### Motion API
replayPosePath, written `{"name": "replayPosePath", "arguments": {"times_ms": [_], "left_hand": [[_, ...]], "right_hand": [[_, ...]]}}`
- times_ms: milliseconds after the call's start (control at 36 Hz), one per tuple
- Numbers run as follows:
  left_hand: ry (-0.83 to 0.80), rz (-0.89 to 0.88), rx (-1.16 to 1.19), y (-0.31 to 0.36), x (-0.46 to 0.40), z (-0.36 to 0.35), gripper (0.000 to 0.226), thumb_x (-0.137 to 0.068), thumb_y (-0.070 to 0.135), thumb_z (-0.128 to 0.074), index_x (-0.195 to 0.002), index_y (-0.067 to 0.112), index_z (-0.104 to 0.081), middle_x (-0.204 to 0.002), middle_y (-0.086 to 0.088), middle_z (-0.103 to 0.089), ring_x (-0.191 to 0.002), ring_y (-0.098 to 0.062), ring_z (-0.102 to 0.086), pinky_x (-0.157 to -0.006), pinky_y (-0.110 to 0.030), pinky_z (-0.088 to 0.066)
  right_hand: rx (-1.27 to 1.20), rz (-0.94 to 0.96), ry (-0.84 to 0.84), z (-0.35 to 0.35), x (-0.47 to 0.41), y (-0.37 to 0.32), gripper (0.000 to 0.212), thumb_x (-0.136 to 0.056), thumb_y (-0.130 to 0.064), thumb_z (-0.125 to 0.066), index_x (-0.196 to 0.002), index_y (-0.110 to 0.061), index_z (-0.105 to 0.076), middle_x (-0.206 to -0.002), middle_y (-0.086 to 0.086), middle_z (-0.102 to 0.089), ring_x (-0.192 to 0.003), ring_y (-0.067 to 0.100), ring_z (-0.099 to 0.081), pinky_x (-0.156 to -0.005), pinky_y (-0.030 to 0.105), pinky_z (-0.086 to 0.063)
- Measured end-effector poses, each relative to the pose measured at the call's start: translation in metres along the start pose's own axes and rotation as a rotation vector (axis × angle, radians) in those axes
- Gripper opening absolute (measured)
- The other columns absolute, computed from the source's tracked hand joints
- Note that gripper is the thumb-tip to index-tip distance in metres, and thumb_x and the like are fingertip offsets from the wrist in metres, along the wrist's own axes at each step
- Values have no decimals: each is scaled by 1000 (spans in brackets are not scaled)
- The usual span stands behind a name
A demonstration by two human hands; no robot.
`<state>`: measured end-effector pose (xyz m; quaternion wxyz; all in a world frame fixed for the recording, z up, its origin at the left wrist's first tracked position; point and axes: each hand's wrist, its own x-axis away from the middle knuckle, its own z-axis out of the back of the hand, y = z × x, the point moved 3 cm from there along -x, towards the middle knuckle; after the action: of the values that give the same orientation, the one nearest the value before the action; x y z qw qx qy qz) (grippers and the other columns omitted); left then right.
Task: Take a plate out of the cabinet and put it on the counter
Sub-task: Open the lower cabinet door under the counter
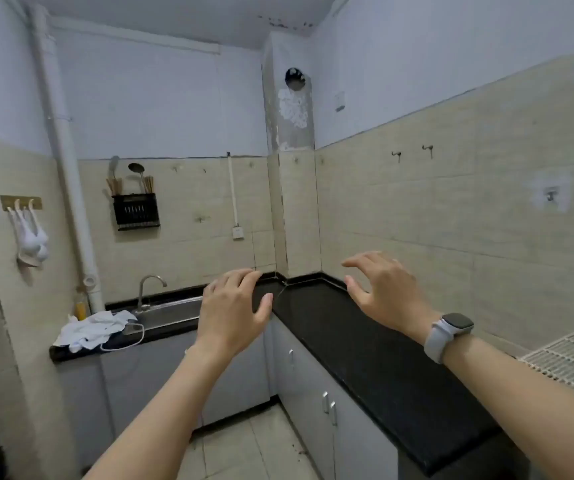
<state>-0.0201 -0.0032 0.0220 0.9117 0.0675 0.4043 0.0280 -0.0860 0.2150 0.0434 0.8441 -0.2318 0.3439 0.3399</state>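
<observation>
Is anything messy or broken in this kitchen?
Yes. A crumpled white cloth lies heaped on the counter beside the sink, with a white cable looping out from it. High on the corner column there is an open round hole above rough white patching, and the ceiling has dark stains.

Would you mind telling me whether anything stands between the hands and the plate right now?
Yes: no plate is in view, and the cabinet doors under the black counter are all closed. Both the left hand and right hand hover empty above the counter, so a door must be opened first.
</observation>
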Motion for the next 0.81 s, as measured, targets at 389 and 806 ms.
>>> {"name": "replayPosePath", "arguments": {"times_ms": [389,806], "left_hand": [[-391,336,257,-23,169,-168,38,-87,34,-50,-119,16,-55,-122,-4,-60,-116,-23,-53,-97,-39,-42],[-651,808,360,-127,233,-301,36,-90,30,-49,-123,16,-51,-129,-4,-56,-121,-19,-48,-99,-28,-36]], "right_hand": [[-347,-356,-437,-178,157,41,25,-87,-16,-50,-110,-13,-59,-113,5,-64,-109,21,-54,-96,38,-45],[-504,-638,-824,-352,188,83,30,-92,-20,-45,-120,-16,-52,-125,6,-58,-115,16,-50,-93,23,-33]]}}
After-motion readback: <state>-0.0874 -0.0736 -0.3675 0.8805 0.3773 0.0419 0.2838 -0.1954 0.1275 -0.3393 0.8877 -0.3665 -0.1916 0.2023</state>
